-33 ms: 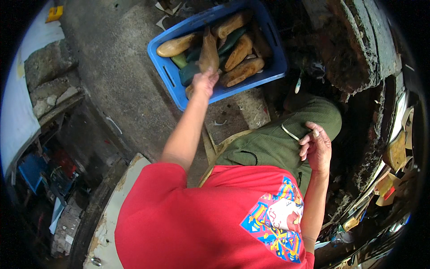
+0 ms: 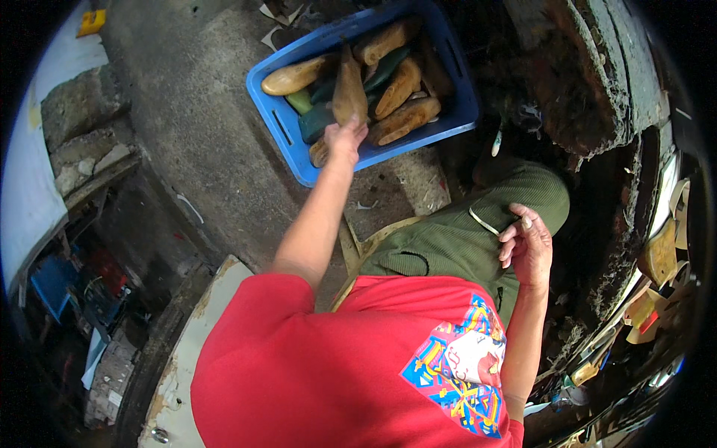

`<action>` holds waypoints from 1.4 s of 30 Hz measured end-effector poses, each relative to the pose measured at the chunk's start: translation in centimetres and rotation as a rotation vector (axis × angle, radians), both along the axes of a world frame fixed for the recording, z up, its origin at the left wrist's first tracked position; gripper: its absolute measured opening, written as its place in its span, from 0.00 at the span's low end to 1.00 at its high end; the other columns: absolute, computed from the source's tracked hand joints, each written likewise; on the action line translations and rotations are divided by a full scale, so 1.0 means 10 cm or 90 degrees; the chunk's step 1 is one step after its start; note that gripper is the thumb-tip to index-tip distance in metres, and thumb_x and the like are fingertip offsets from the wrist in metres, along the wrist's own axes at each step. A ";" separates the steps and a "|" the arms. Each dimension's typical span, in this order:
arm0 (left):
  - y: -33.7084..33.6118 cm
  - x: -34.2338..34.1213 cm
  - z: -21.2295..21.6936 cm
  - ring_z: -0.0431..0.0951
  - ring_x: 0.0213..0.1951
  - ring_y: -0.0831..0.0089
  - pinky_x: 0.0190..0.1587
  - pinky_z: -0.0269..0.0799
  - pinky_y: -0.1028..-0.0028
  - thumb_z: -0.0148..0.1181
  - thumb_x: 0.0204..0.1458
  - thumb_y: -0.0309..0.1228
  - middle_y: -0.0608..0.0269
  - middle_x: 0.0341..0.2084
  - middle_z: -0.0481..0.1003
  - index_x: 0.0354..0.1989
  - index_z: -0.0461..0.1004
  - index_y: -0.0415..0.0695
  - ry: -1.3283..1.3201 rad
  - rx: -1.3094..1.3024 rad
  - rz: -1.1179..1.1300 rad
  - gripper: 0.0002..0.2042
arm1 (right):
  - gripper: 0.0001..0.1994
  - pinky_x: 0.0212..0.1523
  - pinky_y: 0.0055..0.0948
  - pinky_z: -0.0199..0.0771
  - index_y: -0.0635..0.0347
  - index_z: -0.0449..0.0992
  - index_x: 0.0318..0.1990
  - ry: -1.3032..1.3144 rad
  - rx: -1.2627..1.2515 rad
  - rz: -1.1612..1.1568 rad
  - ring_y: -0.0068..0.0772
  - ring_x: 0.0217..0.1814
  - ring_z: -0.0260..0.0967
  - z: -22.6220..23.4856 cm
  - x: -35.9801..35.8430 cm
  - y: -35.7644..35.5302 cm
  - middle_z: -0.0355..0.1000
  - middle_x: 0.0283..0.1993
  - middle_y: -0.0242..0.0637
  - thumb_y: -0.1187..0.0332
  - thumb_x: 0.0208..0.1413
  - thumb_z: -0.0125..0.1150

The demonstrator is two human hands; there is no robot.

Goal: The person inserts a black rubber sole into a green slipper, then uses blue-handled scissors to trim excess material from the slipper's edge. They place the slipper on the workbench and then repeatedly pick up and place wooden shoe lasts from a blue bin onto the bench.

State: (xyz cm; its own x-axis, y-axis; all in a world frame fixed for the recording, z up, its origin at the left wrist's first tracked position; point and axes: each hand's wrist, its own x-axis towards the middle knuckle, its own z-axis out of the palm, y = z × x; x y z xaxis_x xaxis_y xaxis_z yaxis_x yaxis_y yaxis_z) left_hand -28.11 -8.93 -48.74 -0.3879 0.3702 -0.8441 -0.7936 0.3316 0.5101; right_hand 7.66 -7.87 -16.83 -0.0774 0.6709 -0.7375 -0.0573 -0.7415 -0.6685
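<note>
My left hand (image 2: 346, 140) reaches over the near rim of a blue plastic crate (image 2: 299, 166). Its fingers close on the near end of a brown wooden shoe last (image 2: 349, 88), which lies on top of the pile with its narrow end pointing away. Other wooden lasts (image 2: 407, 119) and several green ones (image 2: 317, 122) surround it. Over my right thigh, my right hand (image 2: 529, 246) is raised with curled fingers. A thin white strip (image 2: 484, 221) runs out from these fingertips, and they appear to pinch it.
Rough concrete floor (image 2: 187, 82) stretches left of the crate. A ragged, dark-edged slab (image 2: 597, 82) rises on the right, above a heap of flat scraps and wooden pieces (image 2: 661, 254). A worn pale panel (image 2: 179, 373) stands at lower left, and crumbling blocks (image 2: 86, 112) line the far left.
My left hand and forearm have shifted very slightly right and toward me. The shoe last has hardly moved. My right hand stays in place.
</note>
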 end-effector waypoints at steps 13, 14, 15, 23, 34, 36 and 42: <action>-0.27 0.53 0.87 0.83 0.39 0.66 0.40 0.86 0.64 0.70 0.58 0.24 0.51 0.42 0.78 0.47 0.63 0.38 0.211 0.093 -0.081 0.18 | 0.18 0.14 0.24 0.70 0.67 0.74 0.60 0.023 -0.004 -0.005 0.29 0.18 0.73 -0.02 0.01 0.02 0.79 0.30 0.45 0.61 0.73 0.54; -0.25 0.56 0.86 0.83 0.39 0.66 0.40 0.86 0.64 0.69 0.59 0.24 0.51 0.41 0.78 0.48 0.63 0.38 0.230 0.106 -0.117 0.18 | 0.18 0.14 0.24 0.70 0.67 0.74 0.60 0.031 -0.006 -0.005 0.29 0.18 0.73 -0.02 0.02 0.02 0.79 0.30 0.45 0.61 0.73 0.54; -0.23 0.59 0.83 0.83 0.39 0.67 0.41 0.86 0.64 0.69 0.59 0.24 0.52 0.41 0.79 0.48 0.63 0.38 0.250 0.121 -0.154 0.18 | 0.18 0.14 0.24 0.70 0.67 0.74 0.60 0.024 -0.006 -0.003 0.29 0.18 0.73 -0.02 0.02 0.02 0.79 0.30 0.45 0.61 0.73 0.54; -0.26 0.70 0.25 0.82 0.47 0.55 0.52 0.77 0.62 0.69 0.57 0.27 0.48 0.45 0.81 0.54 0.75 0.35 0.479 0.123 -0.544 0.18 | 0.20 0.14 0.25 0.71 0.68 0.73 0.61 0.032 -0.008 0.006 0.30 0.18 0.74 -0.03 0.05 0.04 0.79 0.30 0.45 0.60 0.73 0.54; -0.57 -0.81 -0.49 0.68 0.67 0.44 0.70 0.62 0.53 0.68 0.50 0.42 0.40 0.64 0.71 0.67 0.67 0.33 0.471 -0.391 -1.101 0.37 | 0.20 0.15 0.25 0.72 0.67 0.72 0.61 0.032 -0.009 0.022 0.30 0.18 0.73 -0.01 0.06 0.05 0.78 0.30 0.45 0.59 0.73 0.54; -0.46 -0.83 -0.44 0.70 0.66 0.46 0.68 0.64 0.55 0.71 0.47 0.49 0.39 0.63 0.72 0.66 0.69 0.32 0.471 -0.403 -1.185 0.41 | 0.20 0.15 0.25 0.72 0.67 0.72 0.61 0.037 -0.012 0.019 0.30 0.18 0.73 0.00 0.06 0.05 0.78 0.30 0.45 0.59 0.73 0.54; -0.29 -1.20 -0.03 0.81 0.54 0.54 0.61 0.73 0.64 0.74 0.45 0.58 0.45 0.52 0.81 0.57 0.77 0.31 0.334 -0.280 -1.074 0.41 | 0.21 0.15 0.25 0.73 0.68 0.72 0.62 0.062 0.004 0.015 0.31 0.18 0.74 -0.01 0.10 0.03 0.78 0.30 0.45 0.59 0.73 0.54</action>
